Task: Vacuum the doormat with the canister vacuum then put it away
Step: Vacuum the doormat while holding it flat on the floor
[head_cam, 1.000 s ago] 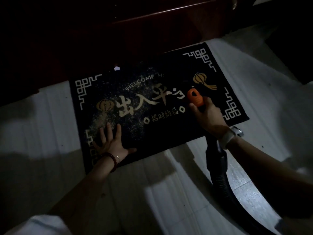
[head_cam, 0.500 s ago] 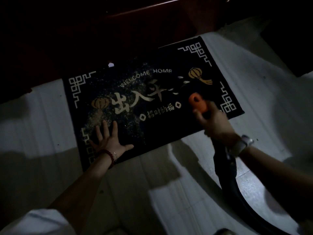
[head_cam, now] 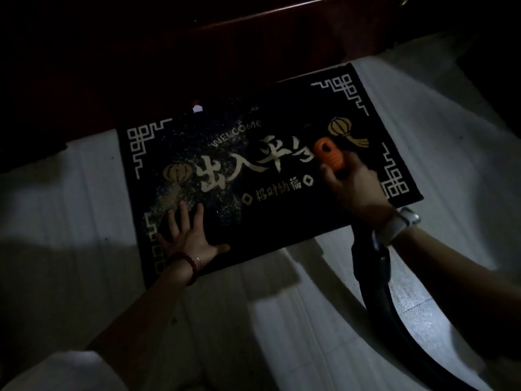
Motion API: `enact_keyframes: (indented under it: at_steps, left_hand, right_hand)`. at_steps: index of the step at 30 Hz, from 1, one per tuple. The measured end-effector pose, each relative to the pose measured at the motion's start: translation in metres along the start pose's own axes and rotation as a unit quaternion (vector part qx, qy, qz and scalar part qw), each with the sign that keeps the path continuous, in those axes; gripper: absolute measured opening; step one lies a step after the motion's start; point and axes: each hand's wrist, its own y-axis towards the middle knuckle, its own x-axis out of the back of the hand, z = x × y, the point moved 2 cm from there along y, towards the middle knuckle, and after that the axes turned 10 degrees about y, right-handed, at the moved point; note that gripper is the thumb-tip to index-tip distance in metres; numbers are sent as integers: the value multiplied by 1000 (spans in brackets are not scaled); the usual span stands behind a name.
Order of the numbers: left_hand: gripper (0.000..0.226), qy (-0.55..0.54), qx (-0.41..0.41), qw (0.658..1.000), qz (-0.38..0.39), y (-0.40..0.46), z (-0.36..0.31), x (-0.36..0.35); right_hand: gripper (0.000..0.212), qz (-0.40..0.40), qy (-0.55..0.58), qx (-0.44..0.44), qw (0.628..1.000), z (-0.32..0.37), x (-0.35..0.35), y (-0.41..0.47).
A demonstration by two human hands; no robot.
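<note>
A black doormat (head_cam: 282, 215) with gold lettering and white corner frets lies on the pale floor, its left half speckled with light dust. My left hand (head_cam: 189, 235) presses flat on the mat's near left corner, fingers spread. My right hand (head_cam: 355, 187) grips the orange handle (head_cam: 329, 155) of the vacuum's hose end, held over the mat's right part near the gold lantern. The black hose (head_cam: 375, 283) runs back under my right wrist toward the lower right. The nozzle tip is hidden in the dark.
A dark wooden door or cabinet front (head_cam: 253, 38) rises just beyond the mat's far edge. A small white scrap (head_cam: 197, 108) lies at that edge. Pale floor (head_cam: 282, 320) stretches around the mat; the scene is dim with heavy shadows.
My right hand has pushed the orange handle forward over the mat again, covering the word HOME. The left hand stays pressed on the near left corner.
</note>
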Motion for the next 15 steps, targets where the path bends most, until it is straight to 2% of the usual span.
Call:
enact_keyframes:
  at_steps: [1,3,7,9,12,15]
  left_hand:
    - [112,-4,0,1000,1,0,0,0]
    - [113,-6,0,1000,0,-1,-1,1]
    - [112,-11,-2,1000,3,-1,0,1]
    - [112,-10,-2,1000,3,-1,0,1]
    - [112,0,-2,1000,-4,0,0,1]
    - [113,2,-3,1000,1,0,1,1]
  right_hand:
    - [43,-18,10,-20,1000,-1,3,7]
    - [43,-5,2,-24,1000,0,-10,5]
    - [46,127,-36,42,990,12,-49,-35]
    - [49,159,-34,53,985,14,-47,-41]
    - [46,68,-24,44,996,10,-23,-16]
    - [43,-24,19,-22,999,7,0,13]
